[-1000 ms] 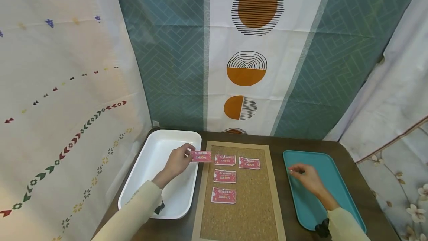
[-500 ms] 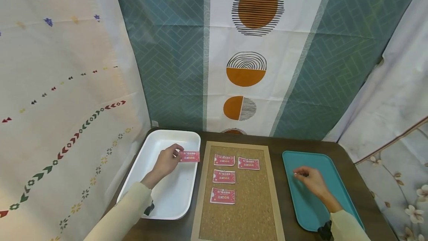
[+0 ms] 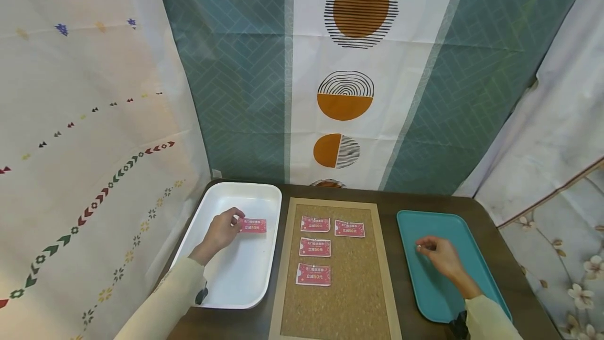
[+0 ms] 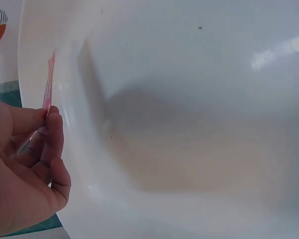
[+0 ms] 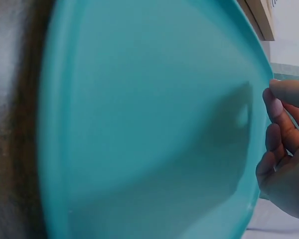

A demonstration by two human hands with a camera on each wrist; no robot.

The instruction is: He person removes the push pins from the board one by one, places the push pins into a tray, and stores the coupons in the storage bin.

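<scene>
My left hand pinches a pink-red paper coupon by its left end, over the white tray. In the left wrist view the coupon shows edge-on between thumb and fingers. Above the teal tray my right hand has thumb and forefinger together on a tiny pale thing, like a pushpin, too small to tell for sure. The cork board lies between the trays. Several matching coupons are on it, among them a top-right one and a lowest one; small pale spots show at their upper edges.
A dark wooden table carries both trays and the board. Behind it hangs a teal and white curtain. Patterned white cloths hang at the left and right, close to the table's sides.
My left hand has moved left and slightly down with the coupon, from the cork board's left edge to over the white tray. The right hand has shifted slightly right.
</scene>
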